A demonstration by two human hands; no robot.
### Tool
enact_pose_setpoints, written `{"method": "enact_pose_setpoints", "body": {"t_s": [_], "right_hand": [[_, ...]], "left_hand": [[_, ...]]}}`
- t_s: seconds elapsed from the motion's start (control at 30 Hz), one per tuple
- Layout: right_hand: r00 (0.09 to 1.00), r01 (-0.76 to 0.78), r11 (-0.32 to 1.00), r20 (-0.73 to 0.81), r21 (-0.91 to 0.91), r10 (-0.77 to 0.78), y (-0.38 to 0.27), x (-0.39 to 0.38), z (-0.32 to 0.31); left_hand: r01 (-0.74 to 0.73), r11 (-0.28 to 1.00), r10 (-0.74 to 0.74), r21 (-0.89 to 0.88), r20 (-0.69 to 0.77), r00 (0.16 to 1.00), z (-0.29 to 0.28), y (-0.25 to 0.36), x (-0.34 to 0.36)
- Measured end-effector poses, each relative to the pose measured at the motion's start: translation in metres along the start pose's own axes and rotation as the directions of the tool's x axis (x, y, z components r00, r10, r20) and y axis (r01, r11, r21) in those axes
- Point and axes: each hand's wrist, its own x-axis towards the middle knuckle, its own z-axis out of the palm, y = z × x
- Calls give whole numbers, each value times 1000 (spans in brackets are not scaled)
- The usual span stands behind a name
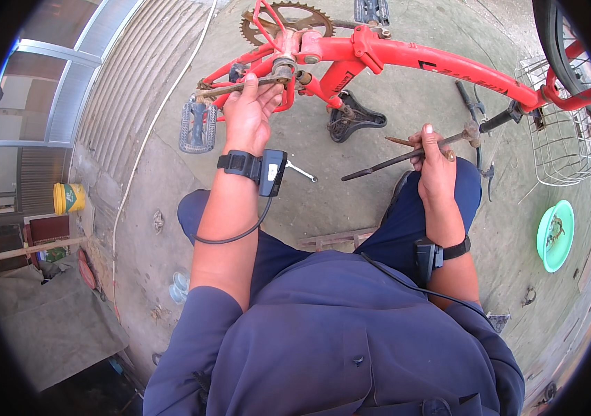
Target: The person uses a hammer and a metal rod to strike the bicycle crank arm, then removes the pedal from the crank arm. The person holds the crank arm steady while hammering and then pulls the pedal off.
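Note:
A red bicycle frame (406,54) stands upside down in front of me. My left hand (250,114) is at the rusty crank arm (230,88), thumb over it and fingers curled below, close to the crank axle. A grey pedal (198,126) hangs at the crank's outer end. My right hand (434,166), above my right knee, is closed around a hammer (378,166) with a dark rod handle; its head points to the right. The same hand also holds a short pointed metal rod (398,141), which crosses the hammer handle. A toothed chainring (302,15) shows on the far side.
Below the frame is a black saddle (358,121). On the ground lies a wrench (302,171). At right are a wire basket (566,149), a wheel (566,48) and a green basin (556,236) with small parts. A yellow bucket (69,198) stands far left.

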Motion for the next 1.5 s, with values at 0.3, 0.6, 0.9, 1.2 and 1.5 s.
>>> {"method": "enact_pose_setpoints", "body": {"t_s": [0.3, 0.6, 0.9, 1.2, 1.5], "right_hand": [[999, -21, 1000, 28, -12, 21, -2, -1, -1], [999, -23, 1000, 40, 10, 23, -2, -1, -1], [999, -18, 1000, 38, -2, 18, 1, 1, 0], [999, -10, 1000, 34, -15, 10, 1, 0, 0], [999, -14, 1000, 53, 10, 13, 1, 0, 1]], "left_hand": [[-56, 998, 57, 26, -20, 998, 1, -2, 2], [-55, 998, 55, 25, -26, 998, 2, 0, 0], [-62, 998, 63, 21, -32, 998, 2, -2, 3], [-28, 1000, 28, 13, 3, 1000, -1, -1, 2], [109, 989, -108, -104, 15, 994, -7, -10, 4]]}}
